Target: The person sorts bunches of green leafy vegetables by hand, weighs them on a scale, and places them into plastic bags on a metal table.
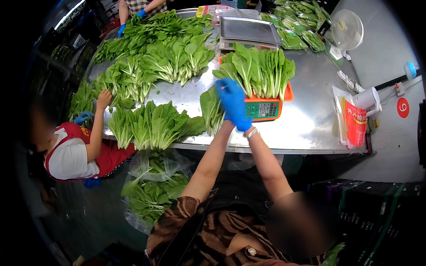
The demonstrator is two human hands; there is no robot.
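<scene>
My left hand (229, 94) and my right hand (242, 119), both in blue gloves, overlap in front of the orange scale (265, 110). Their fingers are blurred and partly hide each other, so what they grip, if anything, does not show. Just left of them, a small bunch of leafy greens (211, 111) lies on the metal table (306, 111). A row of pale-stemmed leafy greens (262, 73) covers the top of the scale, above its green keypad panel. Further left, another row of greens (153, 124) lies along the near table edge.
Large heaps of greens (173, 57) cover the table's left side. A co-worker (84, 146) reaches in at left; another's gloved hands show at far left. A second scale with a steel tray (248, 31), bagged greens (290, 35), a fan (347, 29) and a red packet (354, 122) stand beyond and right.
</scene>
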